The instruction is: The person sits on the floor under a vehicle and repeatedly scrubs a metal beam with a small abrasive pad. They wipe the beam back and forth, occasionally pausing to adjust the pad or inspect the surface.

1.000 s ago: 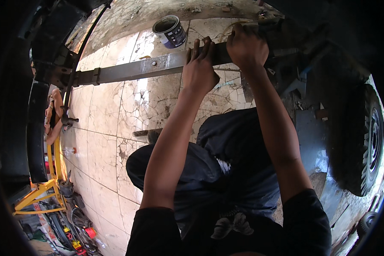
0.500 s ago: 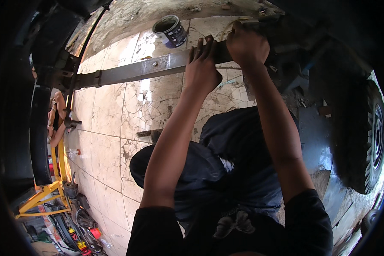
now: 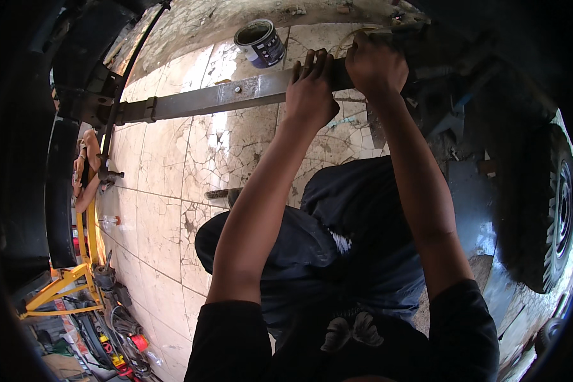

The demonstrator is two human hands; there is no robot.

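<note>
A long grey metal beam [image 3: 200,102] runs across in front of me, with a bolt head [image 3: 238,90] on its face. My left hand [image 3: 311,95] lies over the beam, its fingers stretched out across the upper edge; its thumb is hidden. Just right of it, my right hand [image 3: 379,69] is closed at the beam's dark right part. What the right fingers hold, if anything, is out of sight. Beyond the beam a dark paint can [image 3: 260,44] without a lid stands on the tiles, left of my left fingers.
A brush-like tool [image 3: 218,193] lies on the cracked tiled floor [image 3: 153,235] by my knee. To the left are a dark upright frame [image 3: 60,191], a yellow metal stand [image 3: 60,296] and heaped tools. A treaded tyre [image 3: 557,213] stands at right. Someone's bare limb [image 3: 90,156] shows at far left.
The view has shifted slightly, so the beam and can appear a little higher and farther right. Both hands stay at the beam in nearly the same places.
</note>
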